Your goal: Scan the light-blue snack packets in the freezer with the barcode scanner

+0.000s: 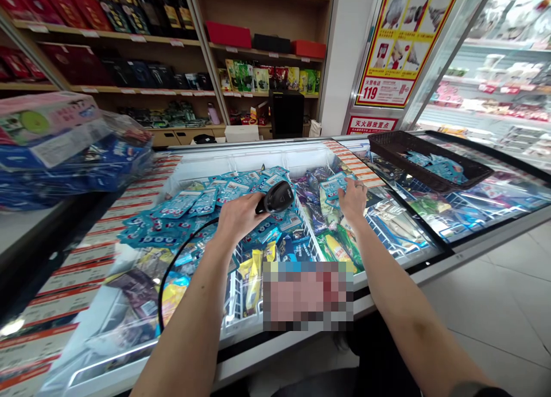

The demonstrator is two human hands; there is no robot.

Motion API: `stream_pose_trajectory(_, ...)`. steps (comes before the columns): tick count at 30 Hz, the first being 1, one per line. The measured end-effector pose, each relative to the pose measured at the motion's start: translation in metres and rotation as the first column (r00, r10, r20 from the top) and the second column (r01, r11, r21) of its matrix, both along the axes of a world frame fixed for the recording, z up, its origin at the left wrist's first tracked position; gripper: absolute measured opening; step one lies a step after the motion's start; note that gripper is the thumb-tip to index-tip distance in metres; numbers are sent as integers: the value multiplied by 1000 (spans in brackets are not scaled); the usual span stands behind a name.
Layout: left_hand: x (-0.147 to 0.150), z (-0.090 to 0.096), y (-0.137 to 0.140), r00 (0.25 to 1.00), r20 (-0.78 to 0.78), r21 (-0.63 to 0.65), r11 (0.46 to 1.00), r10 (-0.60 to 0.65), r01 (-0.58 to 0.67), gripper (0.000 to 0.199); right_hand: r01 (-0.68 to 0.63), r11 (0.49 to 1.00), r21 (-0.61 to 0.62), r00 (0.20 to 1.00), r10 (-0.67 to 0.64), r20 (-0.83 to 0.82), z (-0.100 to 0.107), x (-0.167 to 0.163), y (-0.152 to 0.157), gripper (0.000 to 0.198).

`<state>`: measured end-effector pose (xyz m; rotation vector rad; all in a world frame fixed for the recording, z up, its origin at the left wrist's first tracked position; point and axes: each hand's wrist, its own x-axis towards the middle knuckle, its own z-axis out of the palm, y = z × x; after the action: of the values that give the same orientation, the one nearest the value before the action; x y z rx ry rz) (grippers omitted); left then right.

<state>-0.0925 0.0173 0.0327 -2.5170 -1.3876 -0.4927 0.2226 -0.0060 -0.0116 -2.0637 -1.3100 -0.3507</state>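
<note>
While the grip of our left hand (237,216) is closed around the black scanner (279,197), our right hand (355,201) rests its fingers on a blue packet (331,186) over the freezer (202,164); whether they pinch it, we cannot tell. The heaped packets (202,201) overlap loosely, so a nudge could send some sliding. The cable (160,302) loops beside our left forearm and, if pulled, might catch their edge.

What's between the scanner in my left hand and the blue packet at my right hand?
In the head view, purple packs show between the scanner and the blue packet, with white basket wire along their left edge.
</note>
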Motion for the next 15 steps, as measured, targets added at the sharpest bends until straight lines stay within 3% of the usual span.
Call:
stream_pose_trajectory(3, -1, 1, 0, 1000, 3, 3, 1000, 12, -12, 32, -140, 987, -84, 989, 143, 40, 4, 2, -1, 46)
stream_pose_trajectory(5, -2, 1, 0, 1000, 4, 9, 1000, 26, -26, 33, -281, 940, -193, 954, 295, 48, 6, 1, 0, 46)
stream_pose_trajectory(7, -3, 0, 1, 999, 3, 8, 999, 42, -42, 34, -331, 903, -274, 934, 355, 41, 5, 0, 0, 39)
stream_pose_trajectory(10, -4, -1, 1, 999, 2, -2, 999, 52, -52, 34, -250, 925, -286, 959, 277, 56, 1, 1, 0, 28)
stream_pose_trajectory(15, -3, 0, 1, 997, 30, 6, 997, 72, -72, 35, -126, 965, -231, 979, 158, 127, -9, 4, 4, 29)
